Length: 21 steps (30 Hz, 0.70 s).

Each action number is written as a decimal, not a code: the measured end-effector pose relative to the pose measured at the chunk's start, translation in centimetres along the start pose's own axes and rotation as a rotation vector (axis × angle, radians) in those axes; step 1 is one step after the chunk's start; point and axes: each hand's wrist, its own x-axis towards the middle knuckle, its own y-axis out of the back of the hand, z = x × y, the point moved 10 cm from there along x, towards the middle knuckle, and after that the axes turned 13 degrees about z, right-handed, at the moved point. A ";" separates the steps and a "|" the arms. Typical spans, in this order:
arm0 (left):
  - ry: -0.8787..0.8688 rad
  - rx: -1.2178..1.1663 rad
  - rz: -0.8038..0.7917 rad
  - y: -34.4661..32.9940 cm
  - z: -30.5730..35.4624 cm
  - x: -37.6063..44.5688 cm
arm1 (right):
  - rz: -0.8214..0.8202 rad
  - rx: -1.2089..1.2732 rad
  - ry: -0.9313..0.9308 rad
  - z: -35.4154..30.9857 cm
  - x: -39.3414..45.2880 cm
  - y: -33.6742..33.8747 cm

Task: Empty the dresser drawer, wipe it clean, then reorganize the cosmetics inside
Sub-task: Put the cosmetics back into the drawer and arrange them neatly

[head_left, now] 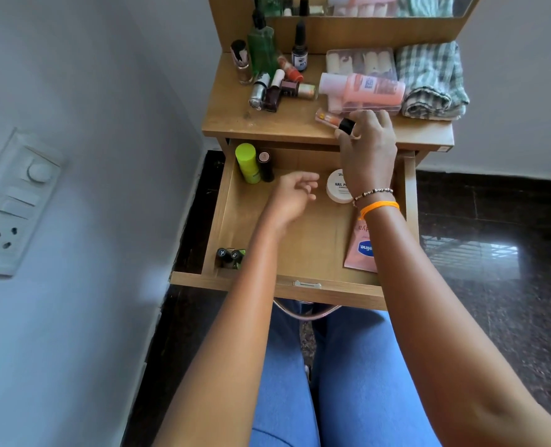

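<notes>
The wooden drawer is pulled out below the dresser top. Inside stand a lime-green bottle and a dark lipstick at the back left, two small dark tubes at the front left, a white nail polish remover jar and a pink Vaseline tube on the right. My right hand is at the dresser top's front edge, shut on a small orange bottle with a black cap. My left hand hovers open over the drawer's middle, holding nothing.
On the dresser top lie several nail polish bottles, a green bottle, a pink bottle on a clear plastic box, and a folded checked cloth. A wall with a switch panel is on the left. Dark floor surrounds the dresser.
</notes>
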 end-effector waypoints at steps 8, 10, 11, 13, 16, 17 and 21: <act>-0.026 -0.057 0.251 7.9 0.6 0.0 | -0.081 -0.014 0.009 -1.2 -1.3 -0.8; -0.055 -0.073 0.262 9.1 0.6 0.1 | -0.110 0.030 0.038 -2.1 -3.2 -1.0; -0.075 -0.085 0.247 9.4 0.7 0.0 | -0.142 0.057 0.052 -2.6 -4.3 -1.5; -0.121 -0.093 0.193 9.6 1.0 -0.1 | -0.254 0.125 0.035 -3.2 -6.5 -3.0; -0.135 -0.092 0.174 9.8 0.5 0.1 | -0.409 0.154 0.000 -3.5 -8.4 -5.3; -0.134 -0.083 0.202 10.1 0.2 0.3 | -0.450 0.149 0.020 -3.8 -8.7 -5.9; -0.164 -0.017 0.265 10.8 -0.1 1.0 | -0.614 0.082 0.128 -5.2 -8.3 -7.4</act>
